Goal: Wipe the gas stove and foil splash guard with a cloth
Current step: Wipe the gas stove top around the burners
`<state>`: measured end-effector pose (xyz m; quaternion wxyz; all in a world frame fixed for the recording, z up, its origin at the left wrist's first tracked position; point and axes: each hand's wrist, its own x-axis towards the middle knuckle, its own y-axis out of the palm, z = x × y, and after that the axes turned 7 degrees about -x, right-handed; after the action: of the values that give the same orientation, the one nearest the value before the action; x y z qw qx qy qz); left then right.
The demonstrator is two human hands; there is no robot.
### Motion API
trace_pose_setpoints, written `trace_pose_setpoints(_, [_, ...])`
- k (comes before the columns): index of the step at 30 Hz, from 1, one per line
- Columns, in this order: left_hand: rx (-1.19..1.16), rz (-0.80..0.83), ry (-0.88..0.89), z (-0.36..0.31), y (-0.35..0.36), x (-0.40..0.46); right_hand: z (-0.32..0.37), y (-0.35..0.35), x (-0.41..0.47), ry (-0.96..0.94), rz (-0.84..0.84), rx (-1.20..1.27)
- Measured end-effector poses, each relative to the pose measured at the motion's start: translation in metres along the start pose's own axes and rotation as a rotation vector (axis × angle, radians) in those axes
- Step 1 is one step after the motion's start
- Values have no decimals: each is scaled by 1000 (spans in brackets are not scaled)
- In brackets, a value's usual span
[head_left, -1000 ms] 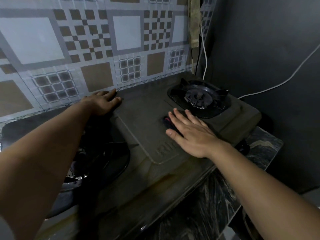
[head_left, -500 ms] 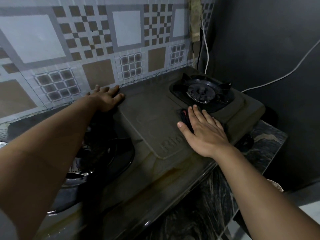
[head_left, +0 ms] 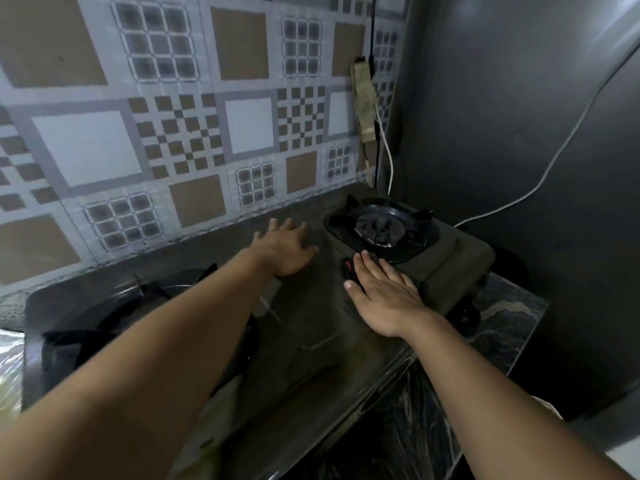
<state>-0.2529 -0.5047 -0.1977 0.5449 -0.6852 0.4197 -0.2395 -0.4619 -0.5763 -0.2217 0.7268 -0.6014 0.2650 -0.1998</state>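
Note:
A dark two-burner gas stove stands on a marbled counter against the wall. My right hand lies flat with straight fingers on a dark cloth with a red patch, pressing it onto the stove top just in front of the right burner. My left hand rests flat, fingers spread, on the stove's back middle, left of that burner. The patterned foil splash guard covers the wall behind. The left burner is partly hidden by my left forearm.
A white cable runs along the dark right wall. A grimy strip with cords hangs in the corner. Crinkled foil shows at the far left edge. The marbled counter edge drops off at the right.
Both hands have slid toward the right burner; my left hand left the stove's back left and now sits near the middle. The camera tilted up, showing more wall.

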Motion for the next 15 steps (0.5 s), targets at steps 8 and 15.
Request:
trace_pose_setpoints(8, [-152,-30,54,-52,37,9,-17,1,-21,-173,-32,-10])
trace_pose_setpoints(15, [33,-32,-12,-56,48,13,-70,-7,-25,-315,-74,-75])
